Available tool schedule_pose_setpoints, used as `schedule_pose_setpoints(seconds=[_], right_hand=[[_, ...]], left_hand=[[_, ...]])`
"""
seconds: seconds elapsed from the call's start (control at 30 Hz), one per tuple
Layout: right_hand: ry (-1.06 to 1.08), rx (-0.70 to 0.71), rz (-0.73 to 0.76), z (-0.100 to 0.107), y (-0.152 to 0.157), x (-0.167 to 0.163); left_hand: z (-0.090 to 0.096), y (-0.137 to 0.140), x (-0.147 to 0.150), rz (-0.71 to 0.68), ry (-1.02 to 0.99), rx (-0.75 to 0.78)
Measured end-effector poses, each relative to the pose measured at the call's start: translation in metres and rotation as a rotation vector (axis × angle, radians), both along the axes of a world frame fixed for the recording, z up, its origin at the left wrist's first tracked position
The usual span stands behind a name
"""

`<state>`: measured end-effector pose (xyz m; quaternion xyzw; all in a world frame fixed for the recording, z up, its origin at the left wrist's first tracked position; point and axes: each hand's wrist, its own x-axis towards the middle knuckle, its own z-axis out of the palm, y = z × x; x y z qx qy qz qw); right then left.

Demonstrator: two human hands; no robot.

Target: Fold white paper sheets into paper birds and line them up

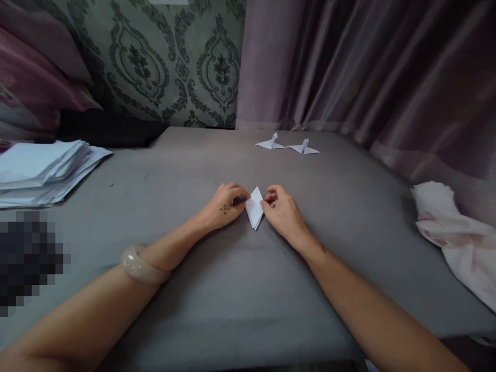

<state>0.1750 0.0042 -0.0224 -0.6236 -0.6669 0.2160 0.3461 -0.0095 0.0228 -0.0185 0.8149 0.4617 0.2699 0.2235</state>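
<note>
Grey cloth (217,315) lies beneath a folded paper diamond (254,209); left hand (226,205) and right hand (284,213) pinch its sides between fingers (241,192).

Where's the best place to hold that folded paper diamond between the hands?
Probably at its two side corners, pinched lightly, coming in from left and right. The folded paper diamond is widest across its middle, where the left hand and right hand meet its edges. The near tip seems a poorer spot: it is narrow, and layers look slightly parted there.
</note>
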Motion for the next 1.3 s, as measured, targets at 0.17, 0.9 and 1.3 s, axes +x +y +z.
schedule_pose_setpoints(seconds=[0.17,0.9,1.3], right_hand=[[0.037,0.032,0.151,-0.006,0.002,0.005],[0.173,-0.138,0.136,0.004,0.008,0.018],[0.146,-0.099,0.122,0.002,0.008,0.014]], left_hand=[[0.006,-0.004,0.0,-0.056,0.084,0.045],[0.004,0.005,0.001,-0.03,0.006,-0.023],[-0.002,0.008,-0.003,-0.082,-0.01,-0.009]])
